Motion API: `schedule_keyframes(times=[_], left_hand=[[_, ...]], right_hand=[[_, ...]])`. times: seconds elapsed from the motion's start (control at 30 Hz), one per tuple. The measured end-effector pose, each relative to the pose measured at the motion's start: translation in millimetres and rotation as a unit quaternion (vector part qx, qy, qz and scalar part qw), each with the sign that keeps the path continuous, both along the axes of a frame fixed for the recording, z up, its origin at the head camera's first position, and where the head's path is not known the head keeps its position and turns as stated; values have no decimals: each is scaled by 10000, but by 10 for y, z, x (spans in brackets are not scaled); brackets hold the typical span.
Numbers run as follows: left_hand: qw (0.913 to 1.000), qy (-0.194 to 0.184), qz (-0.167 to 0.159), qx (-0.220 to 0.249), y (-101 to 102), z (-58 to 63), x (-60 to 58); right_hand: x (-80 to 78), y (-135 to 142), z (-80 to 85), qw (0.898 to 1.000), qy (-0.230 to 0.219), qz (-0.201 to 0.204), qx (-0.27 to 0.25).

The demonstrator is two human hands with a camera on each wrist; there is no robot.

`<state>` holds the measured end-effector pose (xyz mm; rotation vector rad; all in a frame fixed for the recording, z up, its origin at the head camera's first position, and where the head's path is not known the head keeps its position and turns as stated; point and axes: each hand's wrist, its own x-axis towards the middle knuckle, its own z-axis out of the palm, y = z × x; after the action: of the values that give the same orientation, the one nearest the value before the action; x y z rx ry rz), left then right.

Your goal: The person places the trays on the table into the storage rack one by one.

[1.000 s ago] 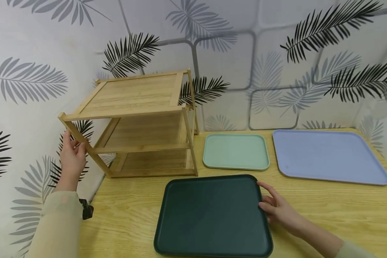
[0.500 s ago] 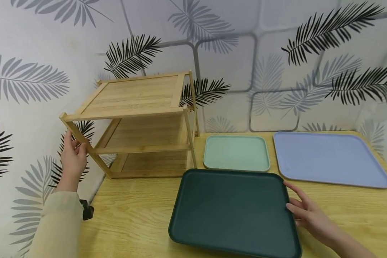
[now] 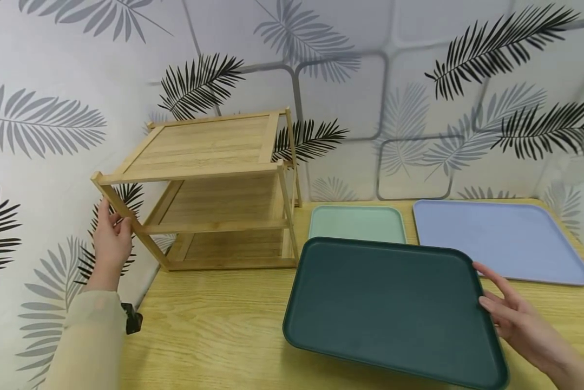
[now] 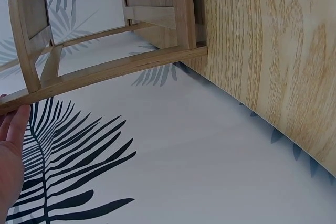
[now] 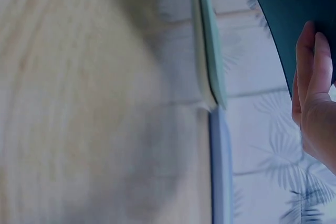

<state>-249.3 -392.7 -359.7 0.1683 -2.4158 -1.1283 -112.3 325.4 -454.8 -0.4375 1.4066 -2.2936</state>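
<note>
My left hand [image 3: 111, 241] grips the left front post of a three-tier wooden shelf rack [image 3: 199, 143], thumb at the front side. In the left wrist view its fingers [image 4: 18, 124] touch the slanted wooden post [image 4: 105, 73]. My right hand [image 3: 520, 319] holds a dark green tray [image 3: 394, 309] by its right edge, thumb on the rim and other fingers beneath. The tray is raised off the table and tilted, overlapping the near part of the mint tray [image 3: 357, 223] in the head view. From the right wrist, my hand [image 5: 315, 87] is under the green tray [image 5: 294, 9].
A lavender tray [image 3: 501, 238] lies at the back right of the wooden table [image 3: 214, 319], beside the mint one. Behind stands a wall covering [image 3: 340, 97] with leaf patterns. The rack stands at the table's left end, near the left wall.
My right hand has lifted the dark green tray and moved it to the right, tilting it. My left hand stays on the rack post.
</note>
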Motion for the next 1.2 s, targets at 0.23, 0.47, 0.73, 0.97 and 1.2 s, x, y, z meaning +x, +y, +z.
schedule_keyframes(times=[0.23,0.47,0.73,0.97,1.2], left_hand=[[10000,-32,42,34,-6,-5,-36],[9999,-91,82,83,43,12,-13],[9999,-104,76,49,37,-3,-15],[9999,-98,73,-6,22,-5,-8],[9998,-172,86,-5,15,13,-1]], right_hand=[[-45,139,185,9975,148,-658,-199],[-150,170,523,9915,671,-960,-561],[-296,203,872,9756,1725,-1249,-525],[-410,145,1142,9710,1662,-1650,-473],[-570,-49,1471,9769,1333,-1310,-1039]])
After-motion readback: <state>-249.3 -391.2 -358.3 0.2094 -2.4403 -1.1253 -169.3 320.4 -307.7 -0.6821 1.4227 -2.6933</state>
